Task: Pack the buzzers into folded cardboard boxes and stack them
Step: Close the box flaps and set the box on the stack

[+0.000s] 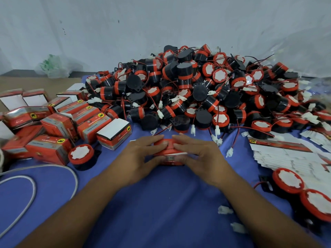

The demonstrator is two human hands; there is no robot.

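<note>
a white cord (26, 185) loops over the blue cloth (161, 212) at far left, below a loose jumble of folded red cardboard boxes (59, 126), some with white flaps standing open and none in a tidy stack. just beside them a lone buzzer (81, 155) sits red cap up. at centre the person's left hand (141, 154) and right hand (198, 156) meet over one small red box (169, 153) resting on the cloth, the fingers of both bent across its top and gripping it from either side. whether a buzzer is inside cannot be told, since the hands cover the opening. the step looks to be the shaping or closing of this box. behind the hands rises the heap of unpacked buzzers (197, 86), with black bodies, red caps, and red-and-black leads ending in white plugs. at right lie flat box blanks (286, 158) fanned in a pile, with two more buzzers (288, 179) near the lower edge. the next move likely calls for tucking the flap shut without crushing the thin card, then setting the box with the others at left. judging by the heap, most of the packing is yet to be done.
</note>
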